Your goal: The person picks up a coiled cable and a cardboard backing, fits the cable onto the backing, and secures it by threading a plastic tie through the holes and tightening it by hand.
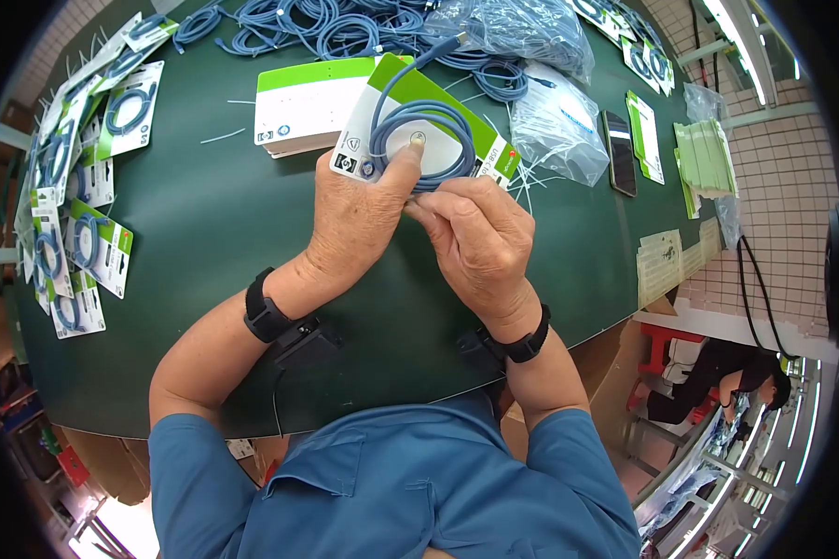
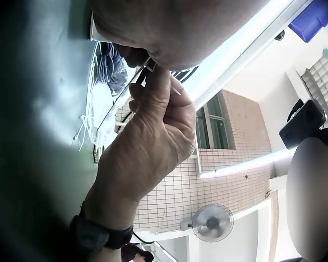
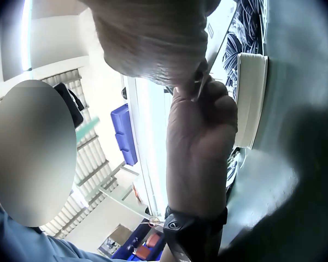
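Observation:
A coiled blue cable (image 1: 457,126) lies on a white and green card (image 1: 352,142) held above the table. My left hand (image 1: 359,210) grips card and coil, its thumb pressed on the card inside the coil. Close beside it, my right hand (image 1: 483,233) pinches something small at the coil's lower edge; the fingertips partly hide it. The left wrist view shows the right hand (image 2: 147,136) with thumb and fingers pinched together by a thin white end. In the right wrist view the left hand (image 3: 153,43) covers most of the card.
Behind the hands are a stack of cards (image 1: 298,102), loose blue cables (image 1: 336,26), a plastic bag (image 1: 557,126) and white ties (image 1: 529,184). Carded cables (image 1: 129,110) lie at the left. A phone (image 1: 619,154) and green-edged cards (image 1: 645,140) lie at the right.

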Demonstrator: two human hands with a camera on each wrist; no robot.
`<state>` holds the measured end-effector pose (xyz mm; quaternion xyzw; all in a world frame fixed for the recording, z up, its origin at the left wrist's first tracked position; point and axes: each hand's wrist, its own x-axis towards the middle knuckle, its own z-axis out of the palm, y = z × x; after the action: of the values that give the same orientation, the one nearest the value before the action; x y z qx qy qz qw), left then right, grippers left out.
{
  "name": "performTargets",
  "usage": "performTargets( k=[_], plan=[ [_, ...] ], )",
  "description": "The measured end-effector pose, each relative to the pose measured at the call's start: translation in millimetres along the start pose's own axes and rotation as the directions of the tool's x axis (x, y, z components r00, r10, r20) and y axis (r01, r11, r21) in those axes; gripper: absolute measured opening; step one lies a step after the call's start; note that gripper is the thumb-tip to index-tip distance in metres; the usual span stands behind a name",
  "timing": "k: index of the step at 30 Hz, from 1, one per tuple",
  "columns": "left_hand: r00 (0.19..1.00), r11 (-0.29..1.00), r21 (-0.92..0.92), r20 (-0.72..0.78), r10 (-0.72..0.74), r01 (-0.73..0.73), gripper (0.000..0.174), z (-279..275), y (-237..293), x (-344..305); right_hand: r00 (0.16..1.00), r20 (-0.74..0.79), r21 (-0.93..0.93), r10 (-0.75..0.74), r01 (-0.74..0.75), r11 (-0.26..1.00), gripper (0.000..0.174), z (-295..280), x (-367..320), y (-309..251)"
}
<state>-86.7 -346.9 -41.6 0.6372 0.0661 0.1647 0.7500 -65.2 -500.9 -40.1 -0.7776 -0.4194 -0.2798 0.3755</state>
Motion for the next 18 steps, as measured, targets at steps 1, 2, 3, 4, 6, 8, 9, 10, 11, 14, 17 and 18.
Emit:
performTargets(
  k=[1, 2, 3, 4, 6, 8, 9, 10, 11, 14, 17, 18],
  plan=[
    [1.0, 1.0, 0.002, 0.005, -0.002, 0.002, 0.021, 0.3, 0.1, -0.1, 1.0, -0.003, -0.002, 0.005, -0.005, 1.0, 0.021, -0.8, -0.5, -0.5],
    [1.0, 1.0, 0.001, 0.011, 0.0, 0.0, 0.021, 0.5, 0.7, 0.0, 1.0, 0.0, 0.022, -0.014, 0.014, 1.0, 0.021, -1.9, -0.2, -1.2],
    [1.0, 1.0, -0.001, 0.017, 0.003, -0.003, 0.021, 0.6, 1.3, 0.2, 0.999, 0.003, 0.046, -0.033, 0.033, 0.998, 0.021, -2.9, 0.2, -1.9],
    [1.0, 1.0, -0.002, 0.022, 0.006, -0.006, 0.022, 0.7, 1.6, 0.3, 0.999, 0.005, 0.071, -0.052, 0.051, 0.996, 0.021, -3.3, -0.1, -2.5],
    [1.0, 1.0, 0.011, 0.022, 0.009, -0.009, 0.022, 0.8, 1.5, 0.2, 1.0, -0.014, 0.116, -0.02, 0.022, 0.993, 0.021, -1.8, -1.6, -5.0],
    [1.0, 0.999, 0.03, 0.01, 0.019, -0.02, 0.022, 0.3, 1.0, 0.7, 0.999, -0.04, 0.211, 0.034, -0.024, 0.977, 0.023, 0.6, -2.4, -7.0],
    [1.0, 0.999, 0.033, 0.014, 0.019, -0.02, 0.022, -0.4, 0.0, 1.1, 0.998, -0.045, 0.211, 0.037, -0.026, 0.977, 0.023, 1.5, -2.5, -6.6],
    [1.0, 0.999, 0.033, 0.018, 0.023, -0.024, 0.022, -1.2, -1.0, 1.9, 0.999, -0.045, 0.187, 0.02, -0.011, 0.982, 0.023, 2.7, -2.1, -5.1],
    [0.999, 0.999, 0.033, 0.023, 0.027, -0.028, 0.022, -1.5, -0.9, 2.7, 0.999, -0.044, 0.163, 0.004, 0.004, 0.987, 0.024, 4.0, -1.6, -3.2],
    [0.999, 1.0, 0.007, 0.032, 0.009, -0.009, 0.023, -1.1, -0.2, 1.8, 0.998, -0.059, 0.121, -0.003, 0.011, 0.993, 0.024, 3.9, -0.3, 0.8],
    [0.999, 0.998, -0.045, 0.042, -0.034, 0.036, 0.023, 0.3, 2.9, 0.0, 0.996, -0.093, 0.086, 0.011, -0.003, 0.996, 0.025, 3.1, 0.0, 2.9],
    [0.998, 0.999, -0.038, 0.05, -0.031, 0.033, 0.024, -0.1, 2.0, -0.5, 0.996, -0.08, 0.074, 0.026, -0.02, 0.997, 0.025, 4.3, -0.3, 3.2]
  ],
)
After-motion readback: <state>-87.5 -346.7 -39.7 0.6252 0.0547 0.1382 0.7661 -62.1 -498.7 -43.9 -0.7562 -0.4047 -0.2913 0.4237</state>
